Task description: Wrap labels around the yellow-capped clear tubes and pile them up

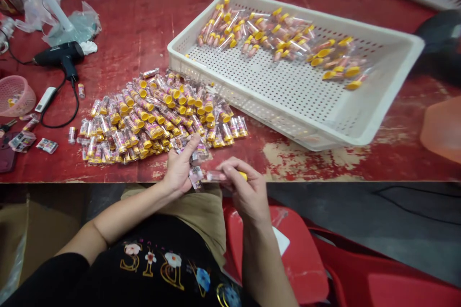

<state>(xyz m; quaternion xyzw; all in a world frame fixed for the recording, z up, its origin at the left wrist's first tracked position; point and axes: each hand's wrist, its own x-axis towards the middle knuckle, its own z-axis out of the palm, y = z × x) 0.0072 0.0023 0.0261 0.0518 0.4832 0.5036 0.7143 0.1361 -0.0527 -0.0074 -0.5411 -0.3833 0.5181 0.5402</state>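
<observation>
My left hand [177, 171] is closed around several small printed plastic sleeves [196, 177], with the thumb lying on top. Just to its right, at the table's front edge, my right hand [248, 189] pinches a small clear tube with a yellow cap [216, 176]. The tube's clear end points toward the sleeves, and I see a gap between them. Beyond my left hand lies a large heap of labelled tubes [144, 117] with yellow caps. A white perforated tray [288, 84] behind it holds unlabelled yellow-capped tubes [257, 33] along its far side.
A black hair dryer [59, 55] with a looped cord lies at the left. Near it are a pink basket [16, 96], a white stick-like device [45, 99] and loose sleeve bundles [46, 145]. A red chair [291, 254] stands below the table edge.
</observation>
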